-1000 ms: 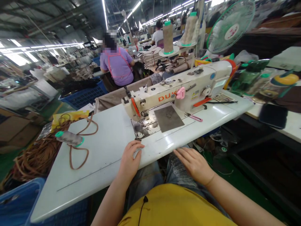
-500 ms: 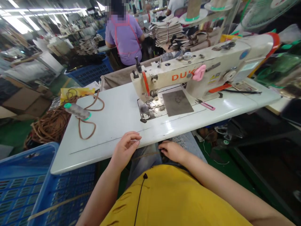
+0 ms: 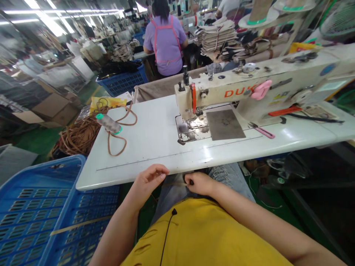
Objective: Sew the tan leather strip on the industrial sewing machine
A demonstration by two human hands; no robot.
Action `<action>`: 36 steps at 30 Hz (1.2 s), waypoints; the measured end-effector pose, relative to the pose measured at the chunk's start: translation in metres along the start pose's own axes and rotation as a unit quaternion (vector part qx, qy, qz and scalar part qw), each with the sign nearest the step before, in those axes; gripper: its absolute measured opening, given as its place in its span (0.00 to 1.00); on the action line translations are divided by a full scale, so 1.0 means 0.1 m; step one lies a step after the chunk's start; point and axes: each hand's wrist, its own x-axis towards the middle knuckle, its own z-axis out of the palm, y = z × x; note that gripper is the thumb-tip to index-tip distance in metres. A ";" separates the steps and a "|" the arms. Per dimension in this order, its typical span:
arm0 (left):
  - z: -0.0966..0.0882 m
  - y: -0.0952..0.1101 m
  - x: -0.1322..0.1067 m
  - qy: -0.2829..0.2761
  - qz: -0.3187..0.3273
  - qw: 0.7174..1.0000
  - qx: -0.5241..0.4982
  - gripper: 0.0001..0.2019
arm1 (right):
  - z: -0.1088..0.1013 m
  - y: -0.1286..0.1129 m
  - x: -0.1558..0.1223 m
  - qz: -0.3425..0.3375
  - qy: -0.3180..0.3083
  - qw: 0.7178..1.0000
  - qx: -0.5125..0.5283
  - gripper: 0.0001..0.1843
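My left hand rests by the front edge of the white sewing table, fingers curved, thumb a little apart from them, nothing visible in it. Over my lap, my right hand is closed, thumb and forefinger pinched at the end of a thin tan strip. That strip runs leftward across my jeans and passes out of sight behind my left hand. A similar tan strip crosses the blue basket at lower left; whether they are one piece I cannot tell.
A sewing machine stands on the table, pink thread snips beside it. At left lie a grey thread cone and a brown cord loop. A brown strip heap and blue basket flank the table. A co-worker stands beyond.
My right hand has closed its fingers on the tan strip. My left hand has dropped slightly toward the table edge. The view has turned left, so the table and machine appear farther right.
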 end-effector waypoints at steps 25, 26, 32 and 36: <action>-0.16 0.52 0.17 -0.261 -0.037 0.963 -0.048 0.14 | -1.08 0.06 -0.78 -0.065 0.494 0.864 0.077 0.04; -0.28 0.54 0.15 -0.232 -0.008 0.971 -0.056 0.14 | -1.11 0.09 -0.80 -0.055 0.504 0.857 0.090 0.05; -0.74 0.67 -0.06 -0.074 0.143 0.983 -0.088 0.12 | -1.21 0.24 -0.96 -0.014 0.540 0.819 0.191 0.11; -0.79 0.77 -0.14 -0.081 0.240 0.960 -0.116 0.10 | -1.27 0.26 -1.01 0.033 0.564 0.797 0.211 0.14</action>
